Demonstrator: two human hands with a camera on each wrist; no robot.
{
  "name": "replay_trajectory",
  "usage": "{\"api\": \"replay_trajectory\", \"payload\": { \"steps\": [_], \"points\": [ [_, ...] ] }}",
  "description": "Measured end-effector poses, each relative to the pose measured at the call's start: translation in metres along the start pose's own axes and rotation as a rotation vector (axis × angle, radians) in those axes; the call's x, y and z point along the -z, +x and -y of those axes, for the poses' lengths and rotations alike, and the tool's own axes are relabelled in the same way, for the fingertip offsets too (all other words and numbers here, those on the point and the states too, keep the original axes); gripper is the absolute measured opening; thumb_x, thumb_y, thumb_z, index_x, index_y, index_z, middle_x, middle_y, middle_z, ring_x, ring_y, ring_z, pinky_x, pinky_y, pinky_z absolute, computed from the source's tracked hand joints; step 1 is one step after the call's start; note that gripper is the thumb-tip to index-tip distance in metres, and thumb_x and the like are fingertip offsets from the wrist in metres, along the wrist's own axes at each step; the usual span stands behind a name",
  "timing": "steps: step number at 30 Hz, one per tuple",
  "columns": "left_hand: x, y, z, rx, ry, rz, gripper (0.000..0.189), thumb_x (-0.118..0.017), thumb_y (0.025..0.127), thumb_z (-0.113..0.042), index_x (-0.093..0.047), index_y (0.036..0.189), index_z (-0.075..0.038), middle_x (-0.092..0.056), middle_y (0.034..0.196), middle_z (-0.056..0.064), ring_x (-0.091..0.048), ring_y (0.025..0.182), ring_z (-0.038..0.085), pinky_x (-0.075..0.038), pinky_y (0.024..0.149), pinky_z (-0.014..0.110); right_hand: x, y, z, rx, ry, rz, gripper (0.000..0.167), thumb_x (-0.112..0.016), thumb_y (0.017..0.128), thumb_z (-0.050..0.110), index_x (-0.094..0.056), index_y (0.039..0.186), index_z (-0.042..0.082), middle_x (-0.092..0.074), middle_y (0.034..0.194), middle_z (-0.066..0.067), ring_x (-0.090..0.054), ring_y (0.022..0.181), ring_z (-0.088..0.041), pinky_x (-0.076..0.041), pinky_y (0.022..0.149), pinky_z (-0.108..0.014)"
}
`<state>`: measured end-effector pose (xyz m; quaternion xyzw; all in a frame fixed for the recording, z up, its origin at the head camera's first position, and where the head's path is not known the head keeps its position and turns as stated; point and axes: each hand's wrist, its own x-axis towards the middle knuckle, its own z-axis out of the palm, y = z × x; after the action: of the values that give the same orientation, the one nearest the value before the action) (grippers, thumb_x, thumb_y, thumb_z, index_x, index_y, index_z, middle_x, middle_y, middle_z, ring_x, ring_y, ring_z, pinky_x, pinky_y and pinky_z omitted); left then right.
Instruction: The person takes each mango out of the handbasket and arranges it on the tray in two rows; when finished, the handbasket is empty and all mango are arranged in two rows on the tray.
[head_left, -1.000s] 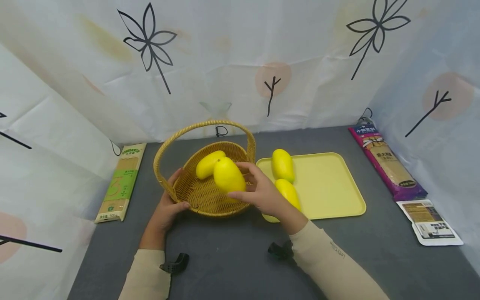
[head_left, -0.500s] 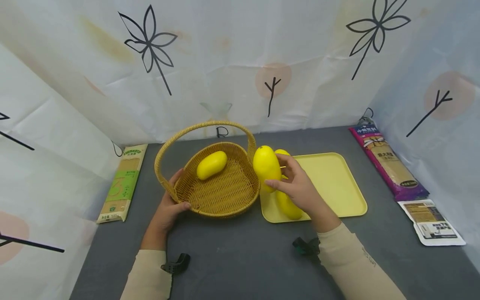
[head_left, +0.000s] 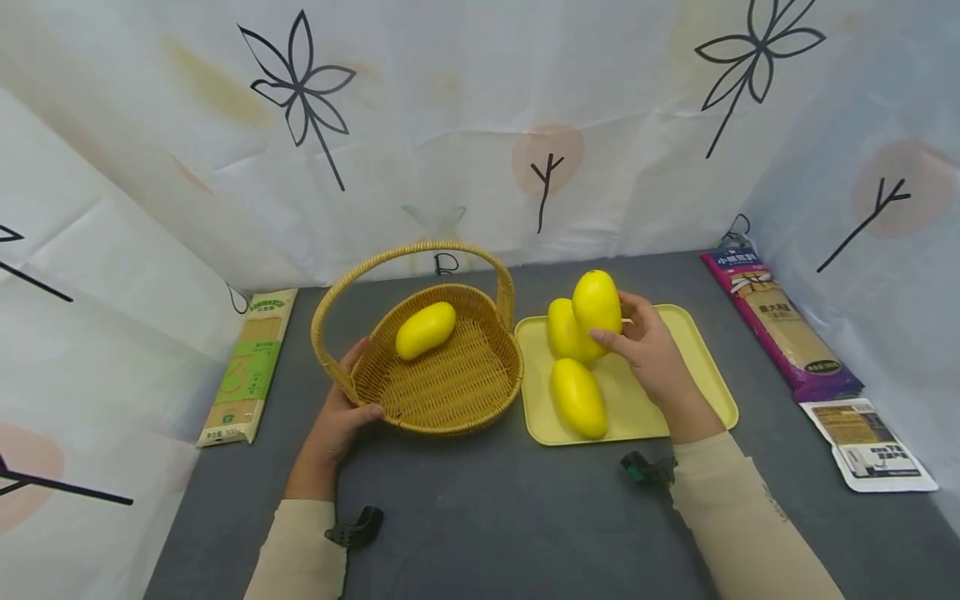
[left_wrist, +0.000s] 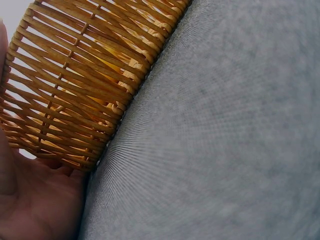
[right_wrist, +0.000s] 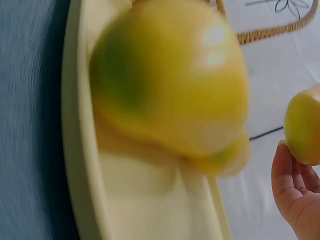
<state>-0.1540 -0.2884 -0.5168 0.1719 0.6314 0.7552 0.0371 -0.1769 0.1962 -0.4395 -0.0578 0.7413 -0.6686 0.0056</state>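
My left hand [head_left: 341,417] grips the left side of a wicker basket [head_left: 442,404], thumb over its near rim. Through the left wrist view, the basket's woven wall [left_wrist: 75,75] runs above the palm. One yellow mango [head_left: 425,331] lies inside the basket. Above the yellow tray [head_left: 637,417], my right hand [head_left: 652,350] holds another mango [head_left: 597,302] between thumb and fingers. On the tray's left half lie two mangoes: a near one [head_left: 579,398] and a far one [head_left: 561,329], partly hidden behind the held one. The near mango [right_wrist: 170,75] looms large in the right wrist view.
At the table's left edge lies a green-labelled noodle packet [head_left: 243,367]. A purple packet [head_left: 783,329] and a small white pouch [head_left: 866,446] lie along the right edge. The basket's tall handle [head_left: 420,247] arches over its opening. A patterned curtain [head_left: 465,125] hangs behind the grey table.
My right hand has carried a mango out of the basket and rightward over the tray, leaving one mango in the basket. My left hand keeps its grip on the basket.
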Motion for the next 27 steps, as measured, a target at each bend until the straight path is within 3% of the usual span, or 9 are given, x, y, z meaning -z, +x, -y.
{"api": "replay_trajectory", "payload": {
  "steps": [9,12,17,22,27],
  "points": [
    [0.001,0.000,0.001,0.003,0.005,-0.003,0.109,-0.089,0.090,-0.001,-0.024,0.175,-0.018,-0.021,0.177,0.015,-0.035,0.152,0.035,-0.042,0.113,0.030,0.023,0.009,-0.020,-0.100,-0.115,-0.076,0.081,-0.077,0.105,0.036,-0.036,0.167,0.006,-0.047,0.149,-0.021,-0.056,0.120,-0.033,-0.051,0.092,-0.023],
    [0.002,0.000,0.002,0.000,-0.004,0.006,0.109,-0.089,0.090,0.000,-0.023,0.175,-0.018,-0.020,0.177,0.015,-0.034,0.152,0.035,-0.043,0.113,0.030,0.028,0.010,-0.028,-0.169,-0.179,-0.094,0.087,-0.077,0.104,0.044,-0.032,0.169,0.008,-0.045,0.155,-0.024,-0.054,0.127,-0.039,-0.050,0.096,-0.030],
    [0.003,0.001,0.003,-0.010,-0.026,0.023,0.109,-0.090,0.090,-0.004,-0.022,0.175,-0.017,-0.020,0.177,0.016,-0.035,0.152,0.035,-0.043,0.112,0.030,0.038,0.015,-0.035,-0.297,-0.263,-0.117,0.101,-0.076,0.101,0.056,-0.024,0.173,0.008,-0.037,0.165,-0.026,-0.046,0.140,-0.047,-0.044,0.110,-0.054],
    [0.002,0.001,0.001,-0.013,-0.025,0.022,0.110,-0.092,0.090,-0.008,-0.022,0.176,-0.017,-0.020,0.177,0.016,-0.035,0.152,0.035,-0.044,0.111,0.030,0.043,0.021,-0.035,-0.342,-0.292,-0.108,0.101,-0.075,0.102,0.053,-0.022,0.172,0.003,-0.035,0.166,-0.030,-0.042,0.144,-0.050,-0.037,0.117,-0.061],
    [0.001,0.000,0.000,-0.004,-0.017,0.015,0.109,-0.088,0.090,0.000,-0.022,0.175,-0.017,-0.019,0.177,0.016,-0.034,0.153,0.034,-0.044,0.111,0.030,0.042,0.026,-0.034,-0.341,-0.332,-0.093,0.096,-0.074,0.105,0.047,-0.023,0.170,-0.003,-0.036,0.164,-0.033,-0.041,0.144,-0.051,-0.038,0.116,-0.062]
  ]
}}
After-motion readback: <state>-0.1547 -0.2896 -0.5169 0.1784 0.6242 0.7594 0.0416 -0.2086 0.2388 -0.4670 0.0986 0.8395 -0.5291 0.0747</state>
